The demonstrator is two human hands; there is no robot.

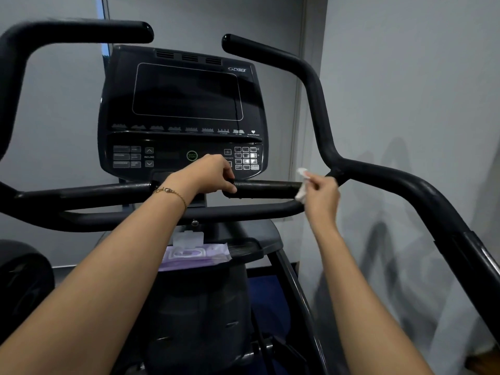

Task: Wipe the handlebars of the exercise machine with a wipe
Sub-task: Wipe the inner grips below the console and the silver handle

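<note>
Black handlebars run across the exercise machine below its console. My left hand grips the inner end of the short right horizontal bar, fingers curled over it. My right hand pinches a crumpled white wipe and presses it against the outer end of that same bar, close to where it joins the tall curved right handlebar. The left horizontal bar and the tall left handlebar are untouched. A thin bracelet circles my left wrist.
The black console with screen and keypad stands just behind my hands. A purple pack of wipes, flap up, lies on the tray below the bars. A lower curved bar crosses under my left wrist. A grey wall is close on the right.
</note>
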